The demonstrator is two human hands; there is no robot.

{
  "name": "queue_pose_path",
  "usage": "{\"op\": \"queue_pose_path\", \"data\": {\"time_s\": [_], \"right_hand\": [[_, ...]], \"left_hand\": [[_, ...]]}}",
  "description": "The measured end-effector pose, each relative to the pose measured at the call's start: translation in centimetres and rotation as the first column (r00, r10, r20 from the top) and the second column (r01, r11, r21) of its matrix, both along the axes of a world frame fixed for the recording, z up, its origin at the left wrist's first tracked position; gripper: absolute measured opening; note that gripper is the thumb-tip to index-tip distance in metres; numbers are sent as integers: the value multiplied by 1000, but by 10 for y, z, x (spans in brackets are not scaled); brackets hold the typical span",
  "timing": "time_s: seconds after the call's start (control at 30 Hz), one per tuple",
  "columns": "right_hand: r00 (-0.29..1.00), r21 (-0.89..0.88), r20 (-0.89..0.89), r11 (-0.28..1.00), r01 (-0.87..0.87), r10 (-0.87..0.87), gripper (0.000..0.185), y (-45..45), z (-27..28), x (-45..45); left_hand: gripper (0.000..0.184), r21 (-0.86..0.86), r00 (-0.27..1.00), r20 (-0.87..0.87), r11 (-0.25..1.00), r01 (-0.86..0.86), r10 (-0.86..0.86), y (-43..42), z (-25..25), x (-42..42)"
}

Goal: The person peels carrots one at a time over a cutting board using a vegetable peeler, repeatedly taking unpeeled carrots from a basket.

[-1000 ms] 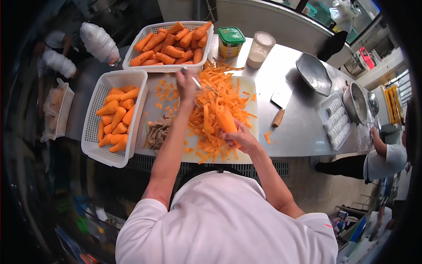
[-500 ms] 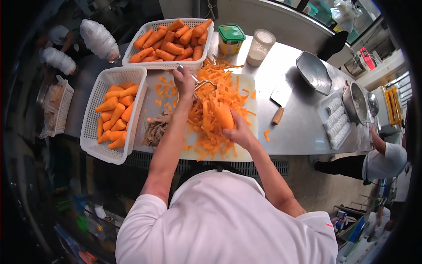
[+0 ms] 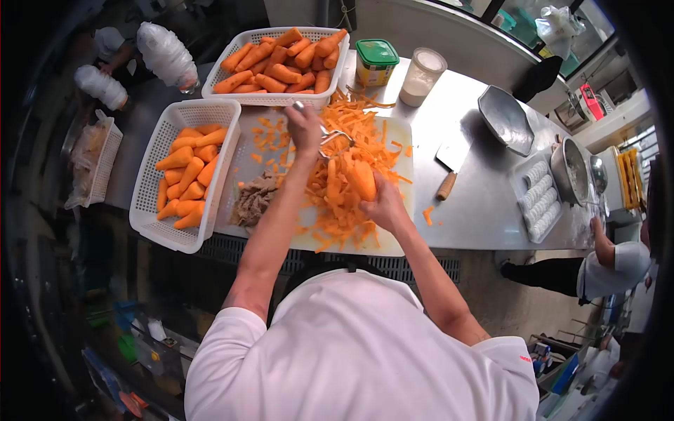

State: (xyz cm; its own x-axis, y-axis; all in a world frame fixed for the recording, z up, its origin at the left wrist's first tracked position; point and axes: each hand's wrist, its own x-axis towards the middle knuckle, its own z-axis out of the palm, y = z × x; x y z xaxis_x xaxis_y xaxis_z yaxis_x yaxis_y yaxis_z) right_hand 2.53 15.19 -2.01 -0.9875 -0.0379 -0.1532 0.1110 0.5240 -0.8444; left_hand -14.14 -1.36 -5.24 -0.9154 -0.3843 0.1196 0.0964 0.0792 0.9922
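My left hand (image 3: 304, 128) is closed around the handle of a metal peeler (image 3: 339, 138), whose head sits just left of a carrot. That carrot (image 3: 363, 179) is gripped in my right hand (image 3: 385, 203), its orange end pointing away from me. Under both hands a heap of carrot peelings (image 3: 335, 210) covers much of the white cutting board (image 3: 399, 133). A brownish-grey pile of scraps (image 3: 255, 198) lies left of the heap, partly behind my left forearm.
White baskets of carrots stand at the left (image 3: 138, 203) and back (image 3: 214, 88). Behind are a green-lidded tub (image 3: 377, 62) and a jar (image 3: 423, 77). A wooden-handled cleaver (image 3: 451, 158), metal tray (image 3: 505, 121) and tray of white rolls (image 3: 539, 203) lie rightward, near another person (image 3: 614, 266).
The peeler and my left hand have shifted slightly right and nearer me, towards the carrot. The carrot in my right hand looks a little turned. The whole view has moved slightly.
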Motion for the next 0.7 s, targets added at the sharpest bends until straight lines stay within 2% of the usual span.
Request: {"op": "queue_pose_path", "data": {"time_s": [0.03,0.07,0.1,0.13,0.17,0.23,0.27,0.3,0.37,0.4,0.43,0.5,0.53,0.57,0.6,0.63,0.67,0.7], "right_hand": [[998,-7,-66,1000,-1,1,49,1,3,0],[998,-11,-61,1000,2,-3,49,0,1,-3],[1000,29,8,999,15,-15,46,-2,-5,-4],[998,74,60,997,19,-23,43,-4,-7,-9],[998,76,54,997,11,-15,43,-4,-8,-10],[994,113,-105,994,9,3,40,-3,-11,-4],[994,116,-108,993,12,1,40,0,-14,-3],[985,136,-173,991,19,5,40,2,-19,-6],[978,145,-210,989,26,5,39,-2,-26,1],[985,170,-174,985,30,0,40,-4,-24,-3],[990,197,-140,980,32,-5,41,-5,-22,-6],[985,172,-169,985,12,17,45,2,-25,0],[979,144,-201,990,-8,38,49,6,-22,-1],[978,142,-208,990,-6,35,49,13,-19,-4],[999,-224,-33,974,-25,18,54,18,-12,1],[988,-558,138,829,25,63,60,20,-10,5],[965,-733,238,672,106,107,66,21,-10,5],[966,-733,237,672,109,103,66,20,-15,3]], "left_hand": [[25,2,1000,-7,1000,1,-1,6,11,2],[26,0,994,-47,995,103,-103,15,17,13],[26,-8,977,-76,980,200,-200,23,16,28],[26,-121,973,-11,966,227,-230,36,8,34],[26,-121,975,-17,968,219,-222,31,5,27],[28,-42,999,38,999,8,-6,15,3,11],[30,-49,999,28,998,-31,33,4,2,6],[30,-49,999,22,998,-29,30,10,7,8],[32,-94,981,-73,980,174,-181,29,10,33],[32,-232,984,-84,963,137,-160,38,-9,27],[32,-230,984,-88,964,130,-154,32,-22,13],[30,-242,996,-55,967,-79,68,8,-36,-14],[25,-163,997,-1,983,-81,82,-4,-22,-12],[25,-165,997,-8,983,-80,80,-9,-8,-12],[23,-37,997,-51,998,-53,51,-14,1,-7],[22,90,995,-95,996,-20,28,-15,11,1],[22,95,997,30,994,63,-66,-15,22,11],[22,96,997,29,993,67,-70,-5,23,22]]}}
